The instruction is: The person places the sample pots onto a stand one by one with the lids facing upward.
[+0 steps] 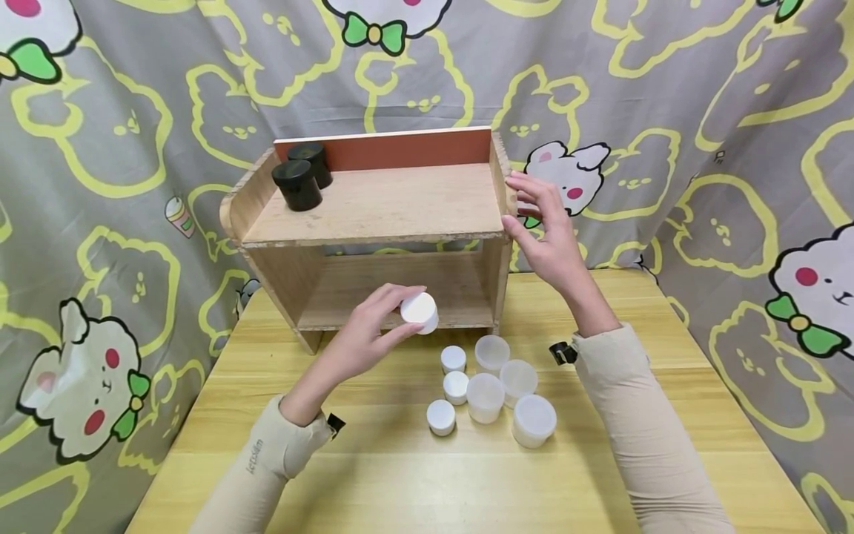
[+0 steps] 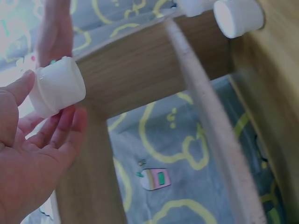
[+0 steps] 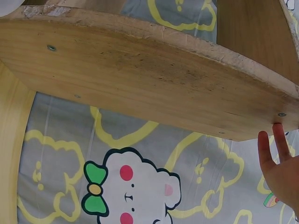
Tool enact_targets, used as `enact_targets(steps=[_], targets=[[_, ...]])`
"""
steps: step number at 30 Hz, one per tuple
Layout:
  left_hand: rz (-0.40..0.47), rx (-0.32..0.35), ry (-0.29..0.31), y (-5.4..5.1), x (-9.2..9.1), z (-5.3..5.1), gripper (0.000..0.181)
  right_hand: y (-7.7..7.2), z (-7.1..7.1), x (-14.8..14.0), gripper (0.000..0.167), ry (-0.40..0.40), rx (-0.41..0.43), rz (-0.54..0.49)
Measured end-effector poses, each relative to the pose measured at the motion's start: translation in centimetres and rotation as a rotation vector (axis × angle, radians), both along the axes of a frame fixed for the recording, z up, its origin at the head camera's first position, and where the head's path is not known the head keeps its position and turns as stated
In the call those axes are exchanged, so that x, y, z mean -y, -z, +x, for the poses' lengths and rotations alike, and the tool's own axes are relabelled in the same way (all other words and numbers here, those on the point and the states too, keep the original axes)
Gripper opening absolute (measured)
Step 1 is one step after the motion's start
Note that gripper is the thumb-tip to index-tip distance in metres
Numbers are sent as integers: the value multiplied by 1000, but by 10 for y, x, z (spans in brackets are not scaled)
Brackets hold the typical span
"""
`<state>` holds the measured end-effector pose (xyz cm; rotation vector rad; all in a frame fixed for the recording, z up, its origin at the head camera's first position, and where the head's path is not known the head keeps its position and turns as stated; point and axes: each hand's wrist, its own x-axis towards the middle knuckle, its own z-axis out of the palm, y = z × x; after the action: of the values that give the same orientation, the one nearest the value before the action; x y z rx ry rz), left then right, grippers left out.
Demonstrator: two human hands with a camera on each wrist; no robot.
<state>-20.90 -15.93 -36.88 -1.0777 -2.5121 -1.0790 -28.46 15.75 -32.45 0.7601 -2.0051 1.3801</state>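
Observation:
My left hand [image 1: 356, 337] pinches a small white lidded jar [image 1: 420, 312] between thumb and fingers, in front of the lower opening of a wooden shelf [image 1: 373, 204]. In the left wrist view the jar [image 2: 60, 86] is tilted on its side above the palm. At the shelf's right side panel, my right hand [image 1: 548, 233] rests with extended fingers. The right wrist view shows fingertips [image 3: 264, 140] touching the panel's outer face. Below the held jar, three more small white jars [image 1: 441, 417] stand on the table, beside several larger translucent white tubs [image 1: 534, 420].
Two black jars [image 1: 297, 185] stand at the left end of the shelf's top board. The shelf sits at the back of the wood-grain table [image 1: 373, 475]. A grey patterned curtain [image 1: 727, 222] hangs behind and to both sides.

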Motion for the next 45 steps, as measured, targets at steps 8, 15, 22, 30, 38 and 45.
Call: enact_targets(steps=[8,15,22,30,38,45], targets=[[17,-51,10,-22,-2,0,54,-3,3,1,51,33,9,6],[50,-73,-9,-35,-2,-2,53,-18,24,10,48,43,31,17],[79,-105,-28,-49,1,-4,53,-4,5,3,50,49,24,20],[91,-191,-62,-79,6,-14,52,-2,3,0,50,14,19,9],[107,-184,-142,-99,15,-40,52,-2,1,1,49,5,17,11],[85,-246,-212,-110,19,-70,51,-1,2,1,49,9,21,9]])
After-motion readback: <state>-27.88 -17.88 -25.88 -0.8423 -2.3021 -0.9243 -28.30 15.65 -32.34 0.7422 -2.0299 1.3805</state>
